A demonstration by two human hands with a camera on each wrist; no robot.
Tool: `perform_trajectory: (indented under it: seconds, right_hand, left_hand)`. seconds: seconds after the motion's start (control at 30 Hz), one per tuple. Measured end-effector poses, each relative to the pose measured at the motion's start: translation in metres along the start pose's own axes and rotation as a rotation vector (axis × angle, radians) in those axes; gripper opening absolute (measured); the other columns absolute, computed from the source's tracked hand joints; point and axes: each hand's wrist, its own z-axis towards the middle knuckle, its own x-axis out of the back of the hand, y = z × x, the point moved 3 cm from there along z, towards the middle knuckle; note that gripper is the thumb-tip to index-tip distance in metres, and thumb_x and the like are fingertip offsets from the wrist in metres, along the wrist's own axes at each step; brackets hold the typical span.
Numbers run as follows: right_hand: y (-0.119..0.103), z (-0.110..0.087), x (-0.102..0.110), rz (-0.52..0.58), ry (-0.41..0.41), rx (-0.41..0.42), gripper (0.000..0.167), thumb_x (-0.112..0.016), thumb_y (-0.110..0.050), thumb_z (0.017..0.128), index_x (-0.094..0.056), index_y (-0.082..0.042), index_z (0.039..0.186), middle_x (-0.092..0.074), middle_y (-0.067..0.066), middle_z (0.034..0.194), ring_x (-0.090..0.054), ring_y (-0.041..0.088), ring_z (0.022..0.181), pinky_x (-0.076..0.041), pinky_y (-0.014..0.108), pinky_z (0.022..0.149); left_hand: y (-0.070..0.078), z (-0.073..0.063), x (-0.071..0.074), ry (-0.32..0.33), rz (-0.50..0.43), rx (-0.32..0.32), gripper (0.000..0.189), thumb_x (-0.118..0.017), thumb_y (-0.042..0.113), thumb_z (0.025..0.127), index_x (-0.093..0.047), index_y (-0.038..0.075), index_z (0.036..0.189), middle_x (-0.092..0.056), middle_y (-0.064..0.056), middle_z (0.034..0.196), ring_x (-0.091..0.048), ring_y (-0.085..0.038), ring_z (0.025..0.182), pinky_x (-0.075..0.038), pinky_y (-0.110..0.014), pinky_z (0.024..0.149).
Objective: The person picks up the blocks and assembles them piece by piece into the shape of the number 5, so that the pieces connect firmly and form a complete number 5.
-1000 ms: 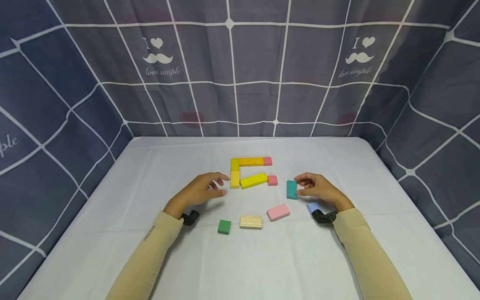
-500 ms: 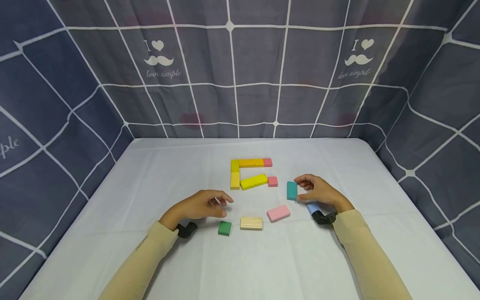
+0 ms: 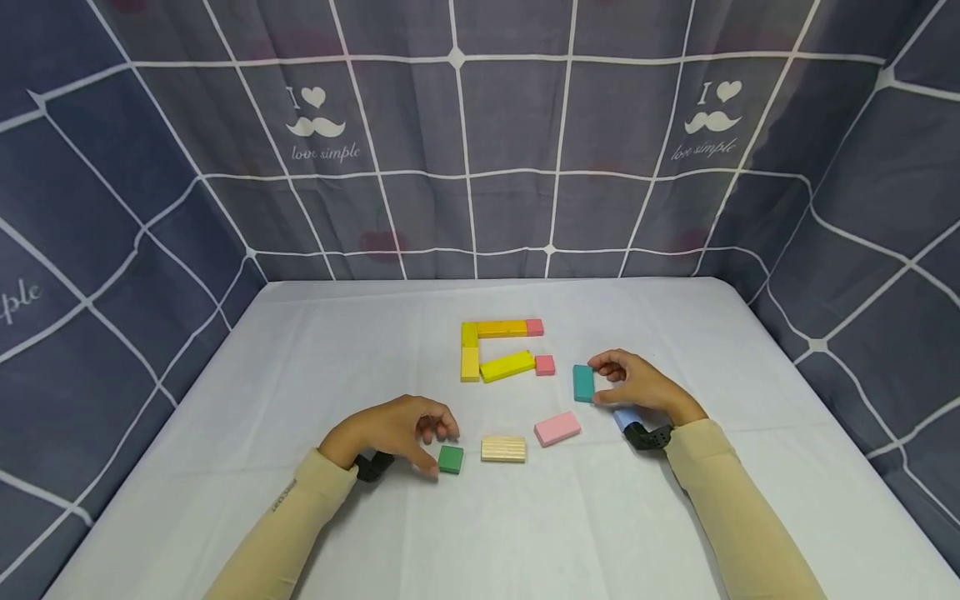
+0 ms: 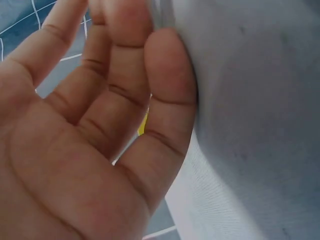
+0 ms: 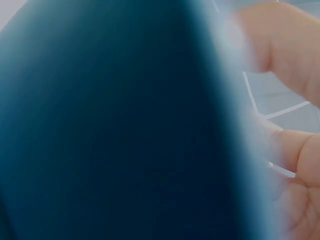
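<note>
My left hand [image 3: 405,425] hovers at the left of a small green block [image 3: 451,460], its thumb and fingers apart. The thumb tip is close to the block's left edge; whether it touches cannot be told. In the left wrist view the left hand's fingers [image 4: 170,95] are loosely bent, with no block between them. My right hand [image 3: 637,383] is on the table just right of a teal block [image 3: 583,383], its index and thumb tips by the block's right edge. A light blue block [image 3: 626,416] is partly covered by the right wrist. Something dark blue fills much of the right wrist view, blurred.
Yellow blocks [image 3: 470,364] make a corner shape at the back, with a red block [image 3: 535,327] at its end. A tilted yellow block [image 3: 507,366] lies by another red block [image 3: 545,365]. Nearer are a ridged beige block [image 3: 503,449] and a pink block [image 3: 557,428].
My left hand has moved from beside the yellow blocks down toward the near side, to the green block. The right hand and the teal block have stayed in place.
</note>
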Motion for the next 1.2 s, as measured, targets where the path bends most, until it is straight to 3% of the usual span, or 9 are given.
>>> perform_trajectory:
  seconds: [0.27,0.53,1.2]
  right_hand:
    - [0.0016,-0.0004,-0.0039,-0.009,-0.008,0.009,0.056,-0.087,-0.008,0.089,-0.062,0.011,0.135,-0.063,0.022,0.131,-0.056,0.032,0.116,-0.048,0.027,0.1]
    - [0.0012,0.0012,-0.0058,-0.03,-0.016,0.03,0.056,-0.087,-0.009,0.089,-0.063,0.01,0.135,-0.063,0.024,0.132,-0.057,0.036,0.119,-0.044,0.05,0.108]
    - [-0.005,0.0022,-0.0101,-0.073,-0.023,0.002,0.056,-0.088,-0.015,0.089,-0.068,0.001,0.139,-0.06,0.021,0.134,-0.053,0.038,0.123,-0.04,0.059,0.114]
  left_hand:
    - [-0.002,0.0002,-0.0026,0.001,0.041,0.023,0.034,-0.099,0.008,0.073,-0.075,0.014,0.097,-0.067,0.006,0.091,-0.054,-0.012,0.08,-0.046,-0.022,0.073]
    - [-0.0031,0.002,-0.0016,0.009,0.047,0.047,0.029,-0.098,0.007,0.074,-0.076,0.014,0.091,-0.064,0.005,0.084,-0.053,-0.01,0.077,-0.046,-0.021,0.071]
    - [-0.0063,0.003,-0.001,0.037,0.021,0.045,0.027,-0.097,0.008,0.075,-0.076,0.012,0.09,-0.061,0.002,0.081,-0.054,-0.011,0.077,-0.047,-0.022,0.071]
